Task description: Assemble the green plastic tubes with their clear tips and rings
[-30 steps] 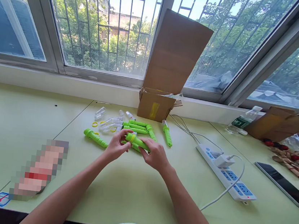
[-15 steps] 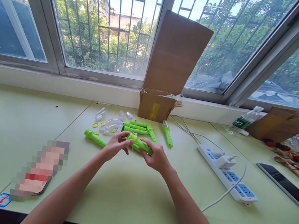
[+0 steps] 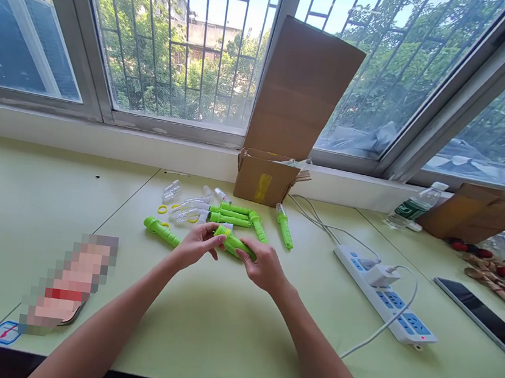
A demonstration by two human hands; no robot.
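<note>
My right hand is wrapped round the body of a bright green plastic flashlight held just above the table. My left hand pinches the flashlight's ribbed head end, where a yellow ring shows. Behind the hands lie several more green flashlights, one off to the left and one to the right. Clear plastic parts and loose yellow rings lie beside them.
An open cardboard box stands against the window sill. A white power strip with a plugged charger and cable lies to the right, with a dark phone, a water bottle and more cardboard. A blurred item lies at left.
Both hands with the flashlight have shifted slightly; my left thumb and fingers have turned on the head end. Nothing else on the table has moved.
</note>
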